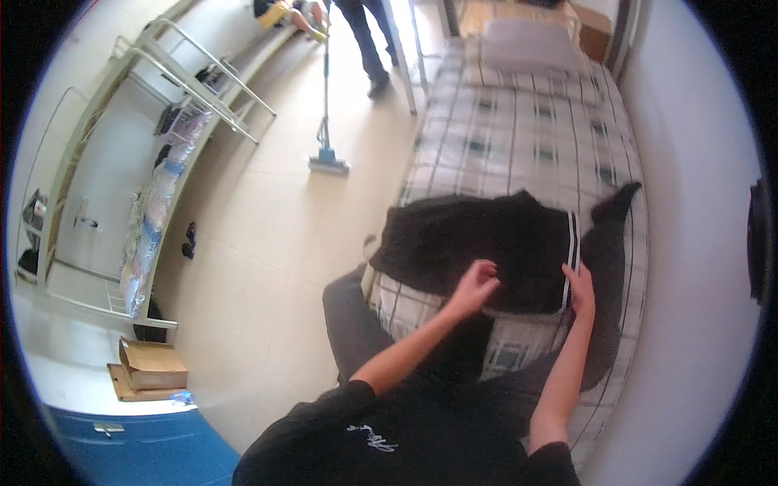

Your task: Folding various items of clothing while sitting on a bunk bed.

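Note:
A black garment [474,243] with two white stripes along its right edge lies spread on a bed with a plaid sheet [450,149]. My left hand [477,285] is just over the garment's near part, its fingers curled; whether they pinch any cloth cannot be told. At the striped edge is my right hand [578,288], thumb on the garment's upper side and the other fingers at or under the edge. Whether it grips the cloth is unclear. My legs, in dark trousers, are on either side of the garment.
A folded blanket or towel [529,47] lies at the bed's far end. A white wall runs along the right. On the floor to the left, a person holds a sponge mop [328,159]. Bunk beds, slippers [190,241], a cardboard box [155,364] and a blue cabinet [143,446] stand farther left.

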`<state>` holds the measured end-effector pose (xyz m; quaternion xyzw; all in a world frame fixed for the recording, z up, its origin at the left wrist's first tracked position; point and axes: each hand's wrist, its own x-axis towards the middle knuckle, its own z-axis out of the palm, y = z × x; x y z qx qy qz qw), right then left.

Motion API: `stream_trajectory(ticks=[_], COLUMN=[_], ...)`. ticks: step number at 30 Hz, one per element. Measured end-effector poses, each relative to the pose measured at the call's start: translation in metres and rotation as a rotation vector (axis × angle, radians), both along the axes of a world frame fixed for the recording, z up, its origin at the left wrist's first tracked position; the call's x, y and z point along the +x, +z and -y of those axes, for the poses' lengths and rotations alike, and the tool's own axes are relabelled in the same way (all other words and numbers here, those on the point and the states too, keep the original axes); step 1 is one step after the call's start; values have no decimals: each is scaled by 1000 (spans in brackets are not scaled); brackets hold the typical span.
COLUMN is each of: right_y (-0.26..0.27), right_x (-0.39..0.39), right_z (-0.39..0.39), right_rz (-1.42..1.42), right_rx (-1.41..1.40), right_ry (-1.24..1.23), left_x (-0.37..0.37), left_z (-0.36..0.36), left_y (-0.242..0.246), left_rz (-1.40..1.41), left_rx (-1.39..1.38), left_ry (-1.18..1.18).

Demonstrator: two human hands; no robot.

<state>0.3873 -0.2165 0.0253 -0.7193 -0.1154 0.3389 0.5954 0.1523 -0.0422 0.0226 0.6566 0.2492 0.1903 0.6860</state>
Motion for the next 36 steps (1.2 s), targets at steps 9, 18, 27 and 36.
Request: stream_trajectory(ticks=[9,18,27,36], right_y=[67,41,-6,-23], right_x=[-88,-97,-74,-42], right_z=[-123,-137,-100,-98], right_rz=[215,-471,-278,-201], right_rx=[98,124,-73,-392], right_ry=[330,165,-414,-326], left_x=[28,20,3,9], left_z=[5,-5,-27,-21], left_y=[35,6,-23,-35], left_rz=[-53,-44,-107,-159], left_rx=[367,250,-56,46], left_ry=[60,374,462,538])
